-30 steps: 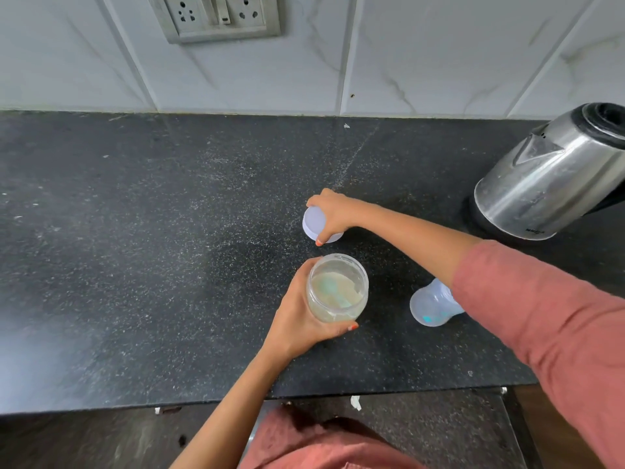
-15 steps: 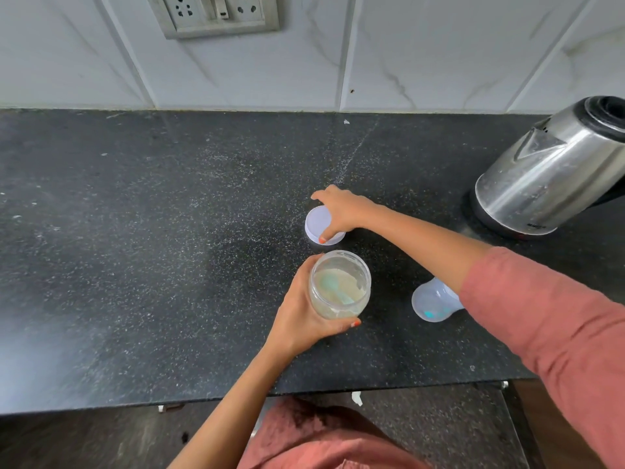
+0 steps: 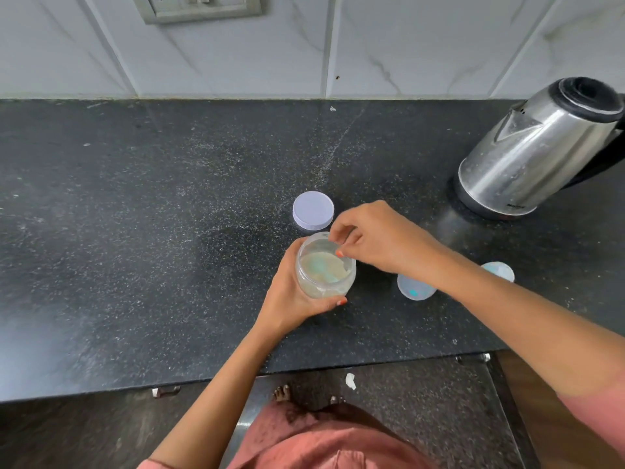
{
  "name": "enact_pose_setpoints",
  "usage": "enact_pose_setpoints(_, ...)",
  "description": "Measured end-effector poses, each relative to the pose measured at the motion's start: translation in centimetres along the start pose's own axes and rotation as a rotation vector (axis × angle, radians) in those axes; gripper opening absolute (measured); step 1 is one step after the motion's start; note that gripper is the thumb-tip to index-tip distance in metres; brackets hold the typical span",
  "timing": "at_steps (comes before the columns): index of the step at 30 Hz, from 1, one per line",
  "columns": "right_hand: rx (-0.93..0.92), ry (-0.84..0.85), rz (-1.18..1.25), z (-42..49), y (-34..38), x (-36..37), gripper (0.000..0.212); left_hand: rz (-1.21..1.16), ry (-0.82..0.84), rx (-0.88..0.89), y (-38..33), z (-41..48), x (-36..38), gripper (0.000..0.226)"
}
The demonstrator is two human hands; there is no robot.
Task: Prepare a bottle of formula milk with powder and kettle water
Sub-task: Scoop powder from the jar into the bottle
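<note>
Surface (image 3: 135, 231): black, fine white speckle.
Jar (image 3: 324, 290), in the fingers (image 3: 324, 308): clear; cream powder (image 3: 334, 269), teal scoop (image 3: 318, 265).
Lid (image 3: 313, 210), beyond the fingers: pale lilac.
Bottle (image 3: 416, 288), right of the fingers: translucent, teal marks.
Kettle (image 3: 534, 157), far right: silver; black rim, base.
Wall (image 3: 406, 45): white, grey veins.
Sleeve (image 3: 602, 421): salmon pink.
Nails: orange-red.

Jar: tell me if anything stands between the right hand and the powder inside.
Nothing visible. The lid lies on the counter behind the jar, its mouth is open, and the right hand is at the rim. The left hand grips the jar.
</note>
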State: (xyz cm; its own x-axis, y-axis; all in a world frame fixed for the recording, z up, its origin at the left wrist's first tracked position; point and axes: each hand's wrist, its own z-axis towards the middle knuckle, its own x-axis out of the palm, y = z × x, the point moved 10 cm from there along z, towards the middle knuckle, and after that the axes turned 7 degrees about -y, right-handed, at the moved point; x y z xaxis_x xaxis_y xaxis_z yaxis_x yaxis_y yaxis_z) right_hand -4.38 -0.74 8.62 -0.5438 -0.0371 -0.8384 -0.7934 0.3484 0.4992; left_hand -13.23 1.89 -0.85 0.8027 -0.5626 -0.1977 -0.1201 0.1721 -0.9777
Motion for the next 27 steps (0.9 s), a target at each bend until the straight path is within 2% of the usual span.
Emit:
enact_pose_setpoints(10,-0.056,0.080,-0.526,0.3,1.7,4.4,0.026,-0.066,0.008,-0.005,-0.1,-0.2,0.2,0.083)
enact_pose_setpoints(16,-0.067,0.113,-0.662,1.6,2.4,5.6,0.027,-0.055,0.008,-0.022,0.4,-0.3,0.2,0.088)
enact_pose_setpoints(20,-0.011,0.185,-0.706,2.3,1.7,6.5,0.028,-0.050,0.006,-0.010,0.1,-0.3,0.1,0.089)
enact_pose_setpoints(24,0.023,0.248,-0.805,2.8,0.8,7.4,0.031,-0.037,0.008,0.002,0.1,-0.2,0.1,0.083)
enact_pose_setpoints(27,0.051,0.271,-0.784,2.9,0.4,7.8,0.031,-0.041,0.006,0.002,0.0,-0.2,0.1,0.081)
